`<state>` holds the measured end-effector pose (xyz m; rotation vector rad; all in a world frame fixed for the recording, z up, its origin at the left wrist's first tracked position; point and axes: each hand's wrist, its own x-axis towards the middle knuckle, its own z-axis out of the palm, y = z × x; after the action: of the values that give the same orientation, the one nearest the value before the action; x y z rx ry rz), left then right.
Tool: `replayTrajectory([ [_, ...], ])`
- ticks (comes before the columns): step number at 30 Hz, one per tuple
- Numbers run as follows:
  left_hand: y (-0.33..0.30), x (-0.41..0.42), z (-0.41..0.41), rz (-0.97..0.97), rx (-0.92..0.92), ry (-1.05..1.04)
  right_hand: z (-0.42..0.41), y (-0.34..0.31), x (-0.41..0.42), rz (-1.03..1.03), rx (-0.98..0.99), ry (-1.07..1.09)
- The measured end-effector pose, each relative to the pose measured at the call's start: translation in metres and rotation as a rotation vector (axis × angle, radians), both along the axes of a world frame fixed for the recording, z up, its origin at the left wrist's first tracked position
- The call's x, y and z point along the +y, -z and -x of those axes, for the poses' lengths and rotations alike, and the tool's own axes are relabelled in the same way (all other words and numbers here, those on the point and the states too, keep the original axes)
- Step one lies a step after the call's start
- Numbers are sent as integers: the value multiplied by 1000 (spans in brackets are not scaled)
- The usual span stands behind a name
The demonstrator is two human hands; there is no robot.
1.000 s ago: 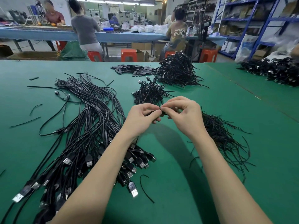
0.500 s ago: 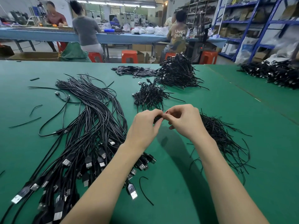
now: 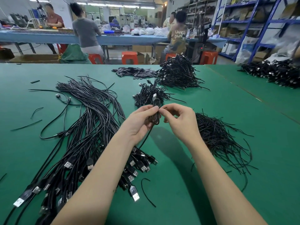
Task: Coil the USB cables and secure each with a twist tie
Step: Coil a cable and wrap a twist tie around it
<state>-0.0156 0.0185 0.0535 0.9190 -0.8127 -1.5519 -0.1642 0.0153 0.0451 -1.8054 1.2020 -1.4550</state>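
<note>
Since 1 s ago both hands have dropped slightly toward the viewer & turned, so the coiled cable (image 3: 154, 118) now shows between them. Left hand (image 3: 140, 121) grips the coil, fingers curled round it, thumb pressed on top. Right hand (image 3: 179, 120) pinches a thin black twist tie (image 3: 164, 108) at the coil's waist w/ thumb & forefinger; other fingers curled.

Step, as judged: twisting the tie shut. Next likely calls for a few more turns, then dropping the bundle on the finished pile (image 3: 149, 96) just beyond.

Loose cables (image 3: 87, 120) lie left on the green table (image 3: 227, 103), spare ties (image 3: 217, 137) right. Tie's wrap mostly hidden by fingers; turn count can't be told.
</note>
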Motion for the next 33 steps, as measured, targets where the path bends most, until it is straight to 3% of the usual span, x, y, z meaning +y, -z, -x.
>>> replayTrajectory([
  [2, 3, 1, 2, 249, -131, -78, -1, -5, 2, -472, -516, -217],
  [4, 3, 3, -2, 603, -374, -130, 4, -5, 5, -964, -1075, -515],
  [5, 0, 3, -4, 729, -486, -128, 6, -5, 6, -1100, -1258, -612],
  [6, -1, 2, -7, 783, -555, -117, 8, -5, 7, -1149, -1309, -660],
  [7, -2, 2, -7, 761, -564, -113, 9, -7, 8, -1134, -1231, -657],
  [8, -3, 2, -5, 675, -508, -122, 10, -10, 8, -1043, -1014, -577],
  [12, -1, 2, 3, 170, -71, -102, 15, -20, 6, -270, -150, -160],
  [14, -1, 0, 2, 94, 17, -61, 20, -21, 6, 67, 204, -62],
  [16, -3, 0, -1, 81, 43, -30, 23, -18, 4, 233, 381, -8],
  [21, -2, 0, -4, 67, 62, 18, 22, -15, 4, 304, 352, 7],
  [24, -1, 0, -3, 154, 5, 2, 16, -13, 2, 258, 293, 72],
  [26, -1, 1, -2, 253, -13, -26, 8, -11, 2, -36, 51, -10],
  [29, -1, 2, -1, 366, -89, -55, 2, -18, 9, -881, -798, -448],
  [30, -1, 2, -1, 371, -111, -59, 1, -17, 11, -996, -950, -510],
  [31, -2, 2, -2, 355, -118, -60, 0, -15, 11, -1003, -965, -521],
  [33, -2, 1, -3, 280, -89, -63, 1, -10, 8, -687, -611, -381],
])
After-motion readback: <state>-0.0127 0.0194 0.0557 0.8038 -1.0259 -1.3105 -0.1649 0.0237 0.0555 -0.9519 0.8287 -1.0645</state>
